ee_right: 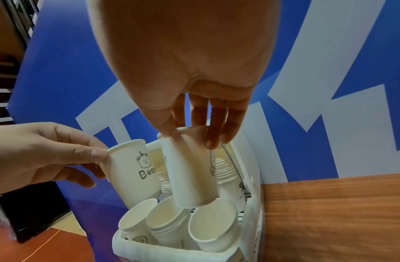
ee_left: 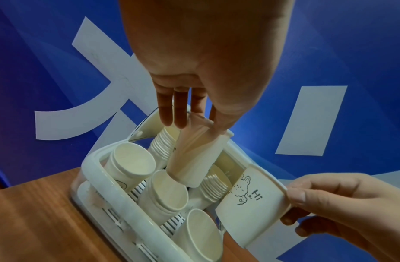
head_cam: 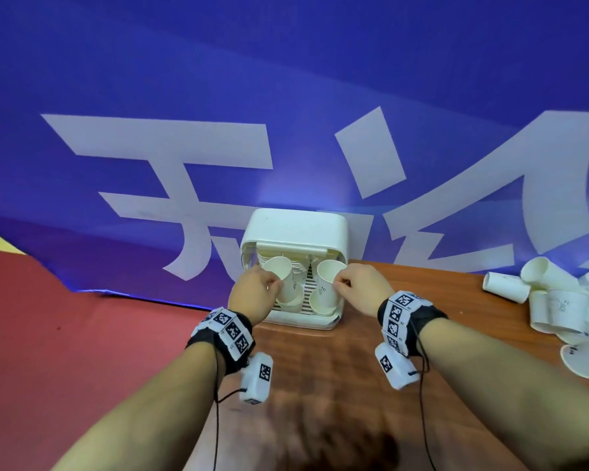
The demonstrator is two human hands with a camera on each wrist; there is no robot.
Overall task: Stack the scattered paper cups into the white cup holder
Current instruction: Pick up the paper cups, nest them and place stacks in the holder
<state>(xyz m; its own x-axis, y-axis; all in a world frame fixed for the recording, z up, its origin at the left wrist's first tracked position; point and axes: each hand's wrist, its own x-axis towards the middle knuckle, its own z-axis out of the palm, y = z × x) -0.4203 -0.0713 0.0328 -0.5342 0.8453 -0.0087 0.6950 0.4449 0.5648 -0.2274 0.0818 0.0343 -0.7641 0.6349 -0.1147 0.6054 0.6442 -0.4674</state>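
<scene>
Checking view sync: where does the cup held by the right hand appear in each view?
Head: just right of centre, the cup in the right hand.
Left wrist: lower right, showing a "Hi" drawing.
Right wrist: centre, under the fingers.
Shared landmark: the white cup holder.

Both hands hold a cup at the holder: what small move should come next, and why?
Probably lower both: the left hand and right hand each pinch a paper cup's rim, base partly entered into an open stacked cup in the white cup holder. Push down to nest.
</scene>
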